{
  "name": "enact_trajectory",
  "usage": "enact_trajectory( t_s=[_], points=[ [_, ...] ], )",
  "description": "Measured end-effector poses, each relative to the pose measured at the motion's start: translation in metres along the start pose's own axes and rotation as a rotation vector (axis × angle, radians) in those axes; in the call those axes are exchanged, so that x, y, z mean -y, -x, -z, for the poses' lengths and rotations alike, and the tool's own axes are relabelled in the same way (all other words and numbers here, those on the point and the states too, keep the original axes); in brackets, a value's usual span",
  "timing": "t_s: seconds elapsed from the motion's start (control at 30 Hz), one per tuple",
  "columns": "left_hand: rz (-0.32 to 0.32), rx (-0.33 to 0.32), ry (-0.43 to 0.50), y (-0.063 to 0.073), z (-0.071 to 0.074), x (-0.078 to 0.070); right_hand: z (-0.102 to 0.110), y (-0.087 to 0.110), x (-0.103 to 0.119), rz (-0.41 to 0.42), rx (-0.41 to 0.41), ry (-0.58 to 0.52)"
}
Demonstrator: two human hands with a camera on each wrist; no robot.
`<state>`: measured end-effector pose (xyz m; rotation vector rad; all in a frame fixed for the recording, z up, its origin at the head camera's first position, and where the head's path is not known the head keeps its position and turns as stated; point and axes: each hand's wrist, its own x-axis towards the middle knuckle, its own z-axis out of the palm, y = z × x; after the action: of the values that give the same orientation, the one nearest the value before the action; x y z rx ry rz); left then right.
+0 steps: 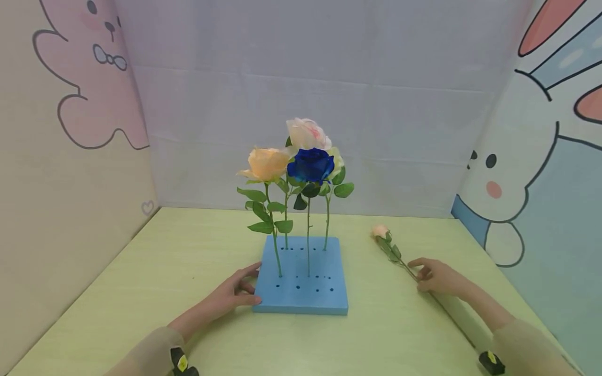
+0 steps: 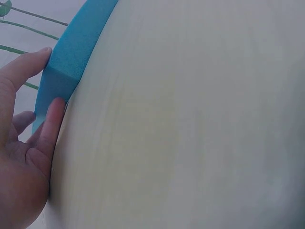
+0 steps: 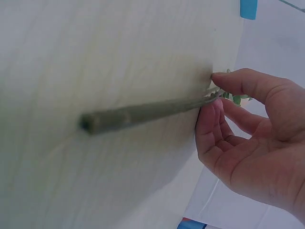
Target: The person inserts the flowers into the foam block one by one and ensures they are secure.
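Note:
A blue foam board with rows of holes lies on the table, with several roses upright in it. Among them are a peach rose, a dark blue rose and a pale pink rose. My left hand rests against the board's left edge, thumb near its front corner. In the left wrist view its fingertips touch the blue side. On the right, my right hand pinches the stem of a peach-pink rose between thumb and fingers. The cut stem end points towards the right wrist camera.
The pale yellow table is bounded by a white cloth backdrop behind. Side panels carry a pink cartoon bear on the left and a white cartoon rabbit on the right. The standing roses rise high above the board.

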<state>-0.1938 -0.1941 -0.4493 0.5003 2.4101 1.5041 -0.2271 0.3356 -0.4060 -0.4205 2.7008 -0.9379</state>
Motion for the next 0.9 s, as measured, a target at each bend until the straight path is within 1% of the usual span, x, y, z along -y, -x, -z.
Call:
enact_trajectory(
  t_s=[0.13, 0.3, 0.4, 0.47, 0.53, 0.63, 0.7, 0.8, 0.9],
  points=[
    [0.007, -0.001, -0.002, 0.000, 0.000, 0.000, 0.001, 0.009, 0.005, -0.036, 0.008, 0.039],
    [0.032, -0.010, -0.015, -0.001, 0.000, 0.000, 0.001, 0.021, 0.013, -0.088, 0.023, 0.028],
    [0.044, -0.009, -0.020, -0.001, 0.000, 0.000, 0.000, 0.023, 0.016, -0.109, 0.023, 0.028],
    [0.048, -0.010, -0.016, 0.000, 0.000, -0.001, 0.000, 0.023, 0.017, -0.108, 0.030, 0.015],
    [0.038, -0.007, -0.014, 0.000, 0.000, -0.001, 0.000, 0.022, 0.017, -0.105, 0.046, -0.002],
    [0.030, -0.003, -0.010, 0.000, 0.000, 0.000, 0.000, 0.020, 0.016, -0.091, 0.089, -0.051],
    [0.031, -0.002, -0.011, 0.000, 0.000, 0.000, 0.001, 0.020, 0.016, -0.096, 0.129, -0.095],
    [0.046, -0.007, -0.009, -0.001, -0.001, 0.000, 0.000, 0.022, 0.017, -0.105, 0.196, -0.186],
    [0.044, -0.008, -0.012, -0.003, -0.001, 0.001, 0.000, 0.023, 0.018, -0.099, 0.262, -0.287]
  ],
)
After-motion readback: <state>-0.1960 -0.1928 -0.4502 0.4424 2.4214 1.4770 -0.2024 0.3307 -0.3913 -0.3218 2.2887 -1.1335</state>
